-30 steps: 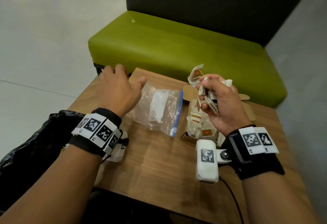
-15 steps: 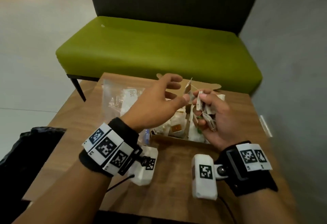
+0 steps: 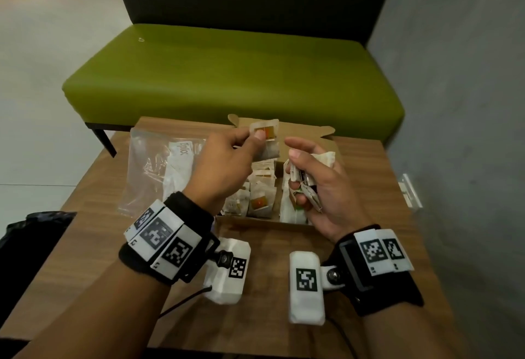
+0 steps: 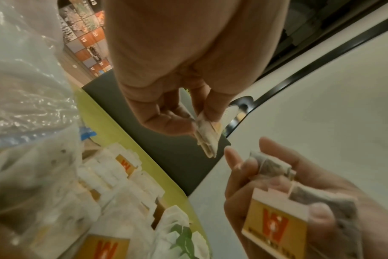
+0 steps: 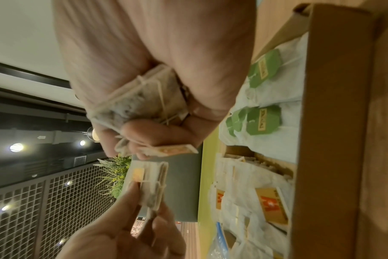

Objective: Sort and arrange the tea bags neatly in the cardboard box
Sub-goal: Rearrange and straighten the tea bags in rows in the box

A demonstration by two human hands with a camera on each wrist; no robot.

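While the left hand (image 3: 227, 157) pinches one tea bag (image 3: 265, 133), the right hand (image 3: 315, 185) grips a bunch (image 3: 308, 188).
Light, soft paper — I judge it tears easily; better take hold at the stiff tag, above the cardboard box (image 3: 255, 223).

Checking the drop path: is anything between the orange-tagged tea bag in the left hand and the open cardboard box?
Nothing visible. The left hand pinches the orange-tagged tea bag above the open cardboard box; the right hand sits beside.

The left hand (image 3: 227, 157) has come off the table and now pinches a tea bag (image 3: 265, 134) taken from the right hand (image 3: 318, 185).
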